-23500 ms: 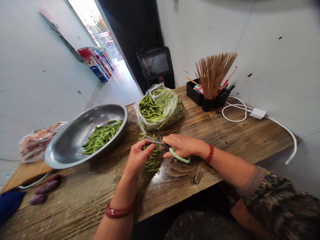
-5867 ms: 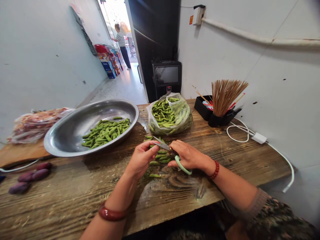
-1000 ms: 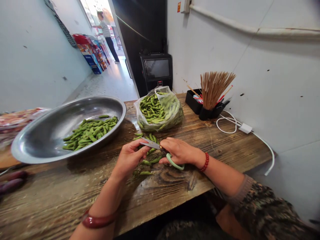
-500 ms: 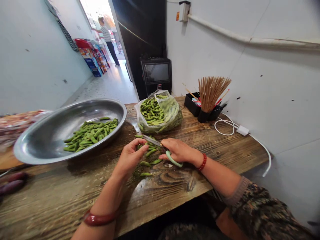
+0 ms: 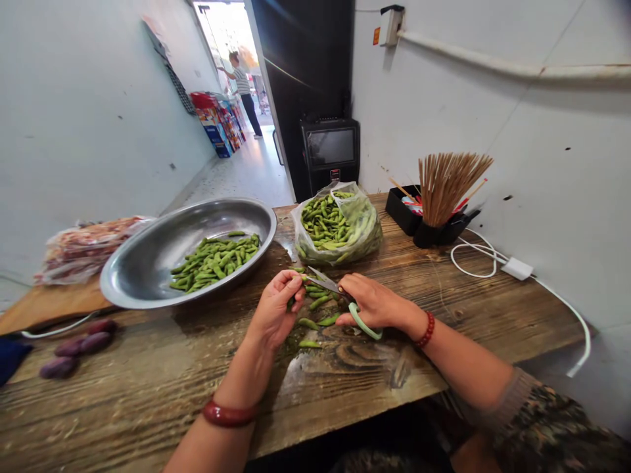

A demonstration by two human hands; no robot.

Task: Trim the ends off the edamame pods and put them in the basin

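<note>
My left hand (image 5: 279, 307) is closed in a pinch on a green edamame pod (image 5: 300, 278), mostly hidden by the fingers. Scissors (image 5: 365, 322) with pale green handles are gripped in my right hand (image 5: 377, 301), their blades slightly apart and pointing at the pinched pod. Below the blades, several loose pods (image 5: 309, 324) lie on the wooden table. Behind my hands stands a clear plastic bag (image 5: 367, 233) full of pods. To the left, a wide steel basin (image 5: 135, 263) holds a heap of pods (image 5: 217, 263).
Bamboo skewers (image 5: 446, 190) stand in a black holder at the right, beside a white cable (image 5: 517, 268). At the left are a bag of pinkish food (image 5: 89, 246), a wooden board (image 5: 54, 305) and purple roots (image 5: 79, 347). A person (image 5: 245, 92) stands in the far doorway.
The camera view has swung left, so everything sits further right and more of the left side shows. My left fingers have come up to the scissor tips with the pod.
</note>
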